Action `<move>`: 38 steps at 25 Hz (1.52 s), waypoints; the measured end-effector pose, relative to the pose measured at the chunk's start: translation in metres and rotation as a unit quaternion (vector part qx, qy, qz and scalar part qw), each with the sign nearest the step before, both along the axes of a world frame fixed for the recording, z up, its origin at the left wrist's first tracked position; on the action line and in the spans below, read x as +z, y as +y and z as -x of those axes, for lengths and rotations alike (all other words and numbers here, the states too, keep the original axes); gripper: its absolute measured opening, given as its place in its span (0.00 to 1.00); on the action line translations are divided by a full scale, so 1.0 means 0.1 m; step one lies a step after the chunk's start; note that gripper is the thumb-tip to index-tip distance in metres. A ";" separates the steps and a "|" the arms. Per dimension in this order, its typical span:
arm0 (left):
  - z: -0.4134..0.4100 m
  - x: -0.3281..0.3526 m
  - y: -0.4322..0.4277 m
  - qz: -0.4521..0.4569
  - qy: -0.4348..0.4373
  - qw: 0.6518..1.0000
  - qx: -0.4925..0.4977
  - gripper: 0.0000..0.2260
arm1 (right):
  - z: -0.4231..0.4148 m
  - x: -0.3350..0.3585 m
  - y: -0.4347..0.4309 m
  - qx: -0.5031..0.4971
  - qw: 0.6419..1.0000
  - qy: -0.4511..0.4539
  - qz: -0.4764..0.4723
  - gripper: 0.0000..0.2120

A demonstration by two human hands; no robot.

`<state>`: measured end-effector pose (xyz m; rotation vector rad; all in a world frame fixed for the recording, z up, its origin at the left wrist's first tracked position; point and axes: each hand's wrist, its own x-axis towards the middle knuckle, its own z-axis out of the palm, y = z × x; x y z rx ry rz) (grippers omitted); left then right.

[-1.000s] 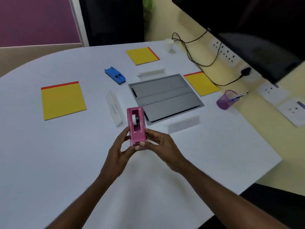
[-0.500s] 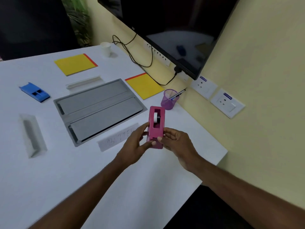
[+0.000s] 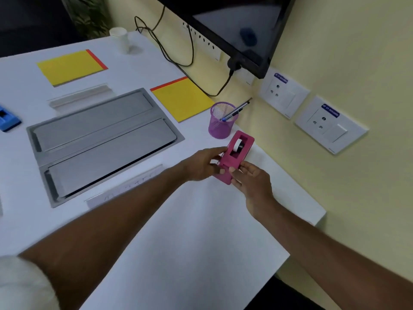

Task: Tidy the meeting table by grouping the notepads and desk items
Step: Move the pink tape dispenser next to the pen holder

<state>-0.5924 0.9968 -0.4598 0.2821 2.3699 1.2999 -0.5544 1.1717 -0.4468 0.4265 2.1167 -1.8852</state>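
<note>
A pink tape dispenser is held in both hands near the right edge of the white table. It is tilted, with its far end up, just in front of a purple mesh cup. The fingers of the left hand are curled round its left side. Its near end is pinched by the thumb and fingers of the right hand. That near end is partly covered by fingers, so it cannot be told if the dispenser touches the table. Only part of the tape roll is seen in its slot.

A pen is stuck in the cup, and its lower part is blurred behind the mesh. A yellow notepad with a red strip is laid just behind the cup. A second yellow notepad is seen farther back, well apart from the first. A grey panel is set into the table between them.

A blue thing is cut off by the left edge, so what it is cannot be told. A clear name stand lies behind the panel. Another name stand lies in front of it, partly hidden by the left arm, and its writing is too blurred to read. A white paper cup stands at the back. A dark screen is cut off at the top, and a black cable hangs below it. A blurred white sleeve is seen in the bottom left corner.
</note>
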 end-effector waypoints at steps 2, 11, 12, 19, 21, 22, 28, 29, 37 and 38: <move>0.16 -0.08 0.03 0.043 -0.001 0.999 -0.015 0.30 | 0.09 -0.15 -0.02 -0.022 1.000 -0.003 -0.001 0.08; 0.26 -0.08 -0.01 0.099 0.196 0.972 0.084 0.22 | 0.48 -0.27 -0.33 0.006 0.998 0.056 0.021 0.12; 0.19 -0.10 -0.02 0.096 0.211 0.967 0.107 0.22 | 0.50 -0.27 -0.36 0.013 0.998 0.061 0.014 0.14; 0.26 -0.37 0.09 0.000 0.109 0.973 0.204 0.36 | 0.71 -0.27 -0.32 -0.033 0.963 0.229 -0.139 0.22; 0.32 -0.27 0.08 -0.053 0.104 0.965 0.237 0.36 | 0.94 -0.16 -0.28 -0.028 0.963 0.230 -0.136 0.19; 0.36 -0.22 0.07 -0.064 0.096 0.962 0.246 0.38 | 1.06 -0.11 -0.26 -0.023 0.971 0.199 -0.130 0.20; 0.71 -0.04 0.00 -0.117 0.041 0.948 0.292 0.36 | 1.59 0.03 -0.29 0.045 0.996 0.048 -0.067 0.13; 0.77 -0.02 -0.01 -0.132 0.043 0.946 0.292 0.32 | 1.62 0.05 -0.32 0.040 0.998 0.032 -0.043 0.12; 1.00 -0.07 -0.30 -0.166 0.050 0.949 0.263 0.30 | 1.83 0.15 -0.57 0.031 0.999 0.029 -0.018 0.11; 1.02 -0.05 -0.33 -0.165 0.045 0.949 0.264 0.31 | 1.86 0.15 -0.61 0.031 0.999 0.031 -0.014 0.11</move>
